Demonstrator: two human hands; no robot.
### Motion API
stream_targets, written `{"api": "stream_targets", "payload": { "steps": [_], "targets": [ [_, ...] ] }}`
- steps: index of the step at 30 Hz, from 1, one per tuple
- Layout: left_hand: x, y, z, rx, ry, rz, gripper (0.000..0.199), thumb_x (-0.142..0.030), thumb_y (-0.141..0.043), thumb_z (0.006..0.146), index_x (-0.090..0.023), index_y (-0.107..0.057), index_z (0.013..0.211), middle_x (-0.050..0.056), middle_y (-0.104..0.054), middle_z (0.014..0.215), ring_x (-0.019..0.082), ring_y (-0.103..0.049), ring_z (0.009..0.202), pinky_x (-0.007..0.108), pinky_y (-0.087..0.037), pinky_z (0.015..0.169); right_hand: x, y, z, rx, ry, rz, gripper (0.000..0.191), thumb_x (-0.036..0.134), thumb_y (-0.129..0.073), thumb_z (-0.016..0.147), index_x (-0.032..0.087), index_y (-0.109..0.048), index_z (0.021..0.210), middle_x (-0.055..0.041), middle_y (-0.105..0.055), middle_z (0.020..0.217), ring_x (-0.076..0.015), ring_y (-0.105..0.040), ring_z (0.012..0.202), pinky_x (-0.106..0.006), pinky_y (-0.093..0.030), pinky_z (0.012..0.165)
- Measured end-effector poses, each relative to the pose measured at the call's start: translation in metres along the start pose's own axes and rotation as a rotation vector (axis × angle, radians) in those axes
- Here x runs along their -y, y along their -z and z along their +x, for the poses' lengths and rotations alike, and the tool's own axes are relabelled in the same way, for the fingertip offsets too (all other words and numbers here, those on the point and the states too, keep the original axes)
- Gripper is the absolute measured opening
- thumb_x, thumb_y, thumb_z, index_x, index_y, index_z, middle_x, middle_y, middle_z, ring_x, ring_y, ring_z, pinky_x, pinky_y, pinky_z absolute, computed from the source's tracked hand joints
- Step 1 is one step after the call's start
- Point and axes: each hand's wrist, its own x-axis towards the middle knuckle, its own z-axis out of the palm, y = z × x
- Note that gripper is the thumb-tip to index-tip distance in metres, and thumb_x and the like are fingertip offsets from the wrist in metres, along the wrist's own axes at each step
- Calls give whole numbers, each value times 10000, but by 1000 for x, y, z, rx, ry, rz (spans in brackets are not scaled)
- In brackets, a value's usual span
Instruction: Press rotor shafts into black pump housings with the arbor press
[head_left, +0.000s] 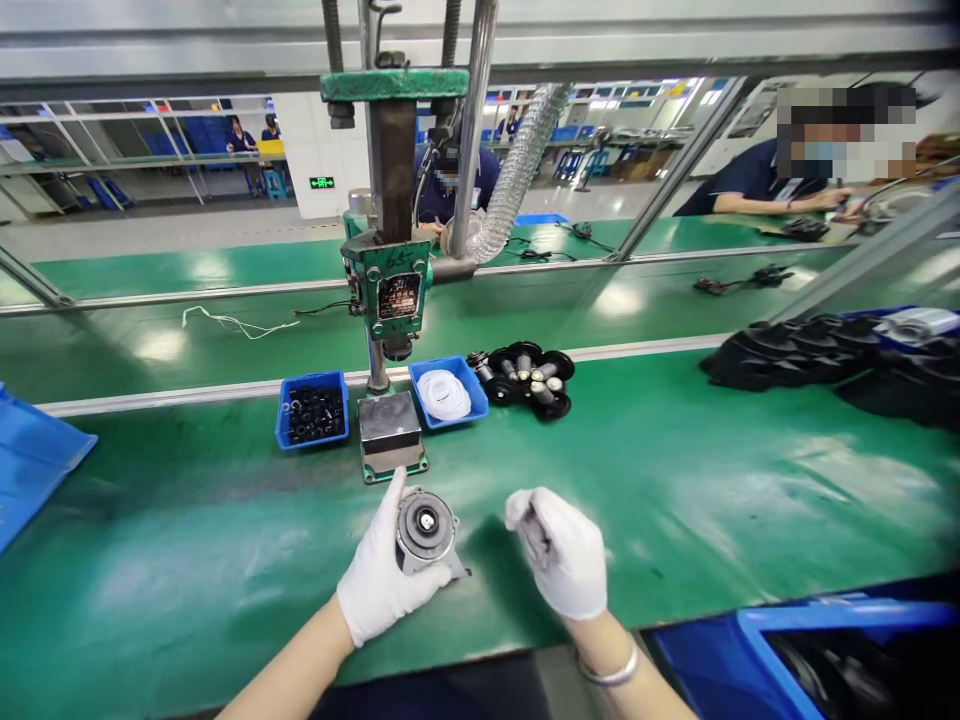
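Observation:
My left hand [394, 575], in a white glove, is wrapped round a grey metal motor housing [426, 524] with a dark round face and a small light centre. A flat, pointed flange of the housing sticks out below, by my thumb. To its right, apart from it, my gloved right hand [561, 552] is raised over the green bench with its fingers curled together. Whatever those fingers may hold is hidden. Just beyond my left fingertips stands the metal block [390, 422] at the base of a green hand press [394, 290].
Blue bins of black rings [313, 410] and white tubing [444, 394] flank the press base. Black discs with metal shafts [529, 375] lie behind. Dark parts [795, 360] are piled at right; a blue crate [855, 615] sits below the bench edge. Co-workers sit opposite.

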Motion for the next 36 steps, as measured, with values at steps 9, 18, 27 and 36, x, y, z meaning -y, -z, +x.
{"api": "stream_targets", "payload": {
  "steps": [9, 18, 27, 36],
  "targets": [
    [32, -3, -3, -14, -84, -1, 1118, -571, -718, 762, -200, -13, 1546, 186, -321, 1551, 365, -298, 1446, 574, -187, 1205, 22, -24, 163, 285, 367, -868, 315, 285, -494, 956, 174, -652, 1205, -137, -582, 1342, -305, -515, 1185, -429, -396, 992],
    [36, -5, -2, 0, -90, -23, 1090, -634, -695, 750, -190, -85, 1535, 183, -314, 1559, 363, -303, 1445, 556, -220, 1202, 20, -38, 198, 337, 343, -992, 327, 348, -491, 973, 155, -752, 1017, -130, -654, 1237, -284, -561, 1094, -378, -428, 879],
    [33, -3, -1, -19, -107, 6, 1056, -640, -679, 761, -177, -122, 1529, 198, -343, 1533, 369, -323, 1433, 585, -191, 1198, 12, -34, 206, 355, 283, -956, 301, 294, -487, 983, 155, -739, 1073, -98, -695, 1186, -213, -638, 1039, -296, -456, 916],
    [31, -3, -2, -30, -116, 14, 1054, -648, -679, 767, -167, -140, 1534, 206, -315, 1545, 373, -299, 1443, 584, -178, 1202, 32, -30, 195, 301, 218, -866, 253, 242, -507, 960, 114, -720, 1007, -158, -694, 1154, -256, -648, 1052, -376, -464, 933]
  ]
}}
